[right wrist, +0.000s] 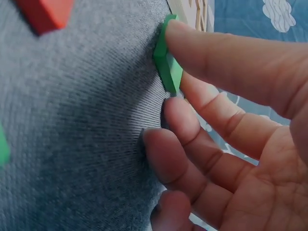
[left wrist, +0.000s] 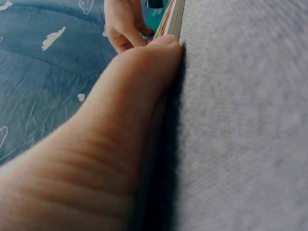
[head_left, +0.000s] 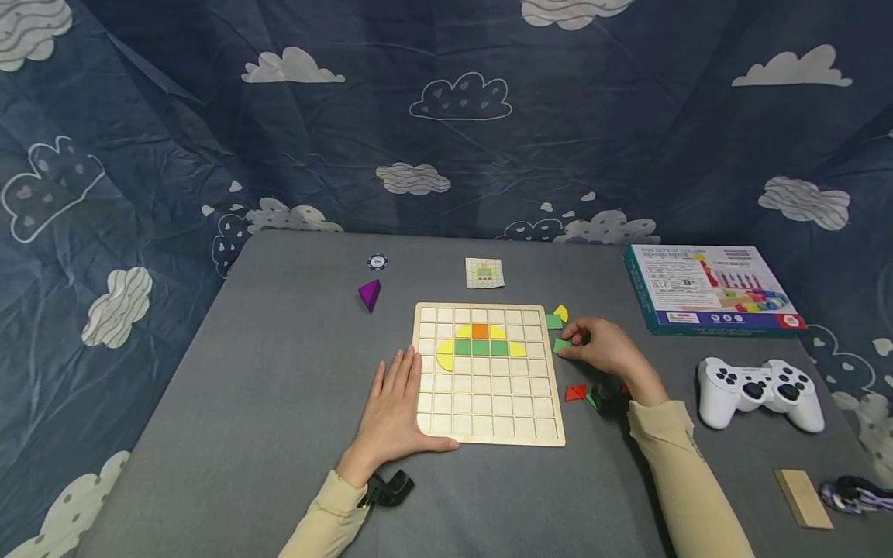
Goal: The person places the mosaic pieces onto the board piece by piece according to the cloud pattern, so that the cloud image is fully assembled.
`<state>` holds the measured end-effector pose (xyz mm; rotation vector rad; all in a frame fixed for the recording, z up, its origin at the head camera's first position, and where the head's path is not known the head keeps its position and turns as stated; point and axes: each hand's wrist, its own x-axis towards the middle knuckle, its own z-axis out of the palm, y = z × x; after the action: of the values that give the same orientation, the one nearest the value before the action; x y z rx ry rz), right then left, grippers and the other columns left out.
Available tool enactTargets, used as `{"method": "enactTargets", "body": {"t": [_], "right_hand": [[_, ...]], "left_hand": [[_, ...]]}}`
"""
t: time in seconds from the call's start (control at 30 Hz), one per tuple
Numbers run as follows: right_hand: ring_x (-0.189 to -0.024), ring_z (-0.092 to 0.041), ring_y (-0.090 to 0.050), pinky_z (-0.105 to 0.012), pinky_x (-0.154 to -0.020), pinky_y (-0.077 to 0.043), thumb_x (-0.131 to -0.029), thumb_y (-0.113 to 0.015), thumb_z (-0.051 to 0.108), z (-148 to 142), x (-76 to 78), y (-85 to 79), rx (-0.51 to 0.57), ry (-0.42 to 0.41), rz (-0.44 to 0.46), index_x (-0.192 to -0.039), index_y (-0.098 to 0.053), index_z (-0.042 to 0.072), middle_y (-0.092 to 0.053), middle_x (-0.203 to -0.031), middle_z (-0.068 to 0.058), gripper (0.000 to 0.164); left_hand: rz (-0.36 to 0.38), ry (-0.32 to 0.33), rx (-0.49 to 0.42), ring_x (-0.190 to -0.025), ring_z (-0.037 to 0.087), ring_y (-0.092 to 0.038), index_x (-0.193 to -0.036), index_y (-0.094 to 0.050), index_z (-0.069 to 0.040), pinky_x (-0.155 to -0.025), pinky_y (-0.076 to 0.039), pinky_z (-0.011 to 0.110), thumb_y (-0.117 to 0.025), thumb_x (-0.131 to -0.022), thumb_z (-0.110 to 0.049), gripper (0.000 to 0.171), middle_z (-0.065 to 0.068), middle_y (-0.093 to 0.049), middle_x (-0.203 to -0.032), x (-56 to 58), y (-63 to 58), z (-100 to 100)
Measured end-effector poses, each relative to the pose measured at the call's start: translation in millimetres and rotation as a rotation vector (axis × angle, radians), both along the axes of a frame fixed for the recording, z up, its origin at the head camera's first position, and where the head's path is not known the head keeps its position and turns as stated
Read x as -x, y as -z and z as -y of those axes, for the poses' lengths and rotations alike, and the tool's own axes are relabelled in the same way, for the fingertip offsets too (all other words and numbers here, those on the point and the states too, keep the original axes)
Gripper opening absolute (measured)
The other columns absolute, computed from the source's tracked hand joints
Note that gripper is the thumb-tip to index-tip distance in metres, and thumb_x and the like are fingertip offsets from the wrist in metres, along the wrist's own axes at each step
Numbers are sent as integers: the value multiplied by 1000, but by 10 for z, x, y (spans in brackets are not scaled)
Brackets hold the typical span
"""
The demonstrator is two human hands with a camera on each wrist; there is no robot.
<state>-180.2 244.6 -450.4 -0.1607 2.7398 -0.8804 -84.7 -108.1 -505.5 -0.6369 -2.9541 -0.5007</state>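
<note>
A square wooden grid board (head_left: 492, 404) lies on the grey table. Several yellow, green and orange tiles fill some of its upper cells, among them an orange square (head_left: 480, 331). My left hand (head_left: 394, 407) rests at the board's lower left corner, fingers straight along the left edge and thumb on the near edge. Just right of the board, my right hand (head_left: 605, 349) pinches a green square tile (right wrist: 168, 60) between thumb and index finger, low over the cloth. Beyond it lie another green tile (head_left: 554, 322) and a yellow rounded piece (head_left: 561, 311).
Red triangles (head_left: 575, 393) lie below the right hand. Behind the board are a pattern card (head_left: 484, 273), a purple pyramid (head_left: 370, 294) and a poker chip (head_left: 377, 262). Rightward stand a flat box (head_left: 711, 287), a white game controller (head_left: 760, 391) and a wooden block (head_left: 802, 498).
</note>
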Motion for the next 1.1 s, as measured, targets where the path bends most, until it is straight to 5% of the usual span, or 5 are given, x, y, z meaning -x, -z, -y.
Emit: {"method": "enactTargets", "body": {"t": [0.33, 0.6, 0.8, 1.1], "right_hand": [[-70, -23, -48, -34, -61, -35, -81, -75, 12, 46, -122, 4, -3, 35, -58, -89, -59, 6, -55, -79, -7, 19], [-61, -20, -47, -32, -54, -37, -82, -74, 13, 206, -235, -16, 67, 87, -220, -89, -60, 4, -60, -79, -7, 18], [-56, -18, -47, -31, -49, -38, -81, -76, 12, 561, -258, -65, 164, 17, -220, -88, -65, 5, -63, -77, -3, 14], [-54, -13, -49, -30, -51, -40, -81, -76, 15, 1050, -262, -60, 174, -101, -189, -83, -71, 13, -63, -73, 6, 6]], "left_hand": [[20, -1, 1, -143, 29, -5, -150, -15, 3, -112, -3, 48, -62, -55, -84, 137, 17, -10, -156, -3, -8, -5], [-7, -4, 5, -143, 30, -8, -149, -16, 3, -112, -5, 48, -62, -55, -84, 137, 18, -12, -156, -3, -3, 3], [-30, -3, 0, -142, 32, -10, -149, -18, 4, -112, -7, 50, -65, -54, -83, 137, 19, -14, -155, -5, -2, 8], [-7, -5, 19, -143, 30, -6, -150, -14, 3, -112, -3, 47, -61, -55, -86, 138, 18, -11, -156, 2, 11, 1]]}}
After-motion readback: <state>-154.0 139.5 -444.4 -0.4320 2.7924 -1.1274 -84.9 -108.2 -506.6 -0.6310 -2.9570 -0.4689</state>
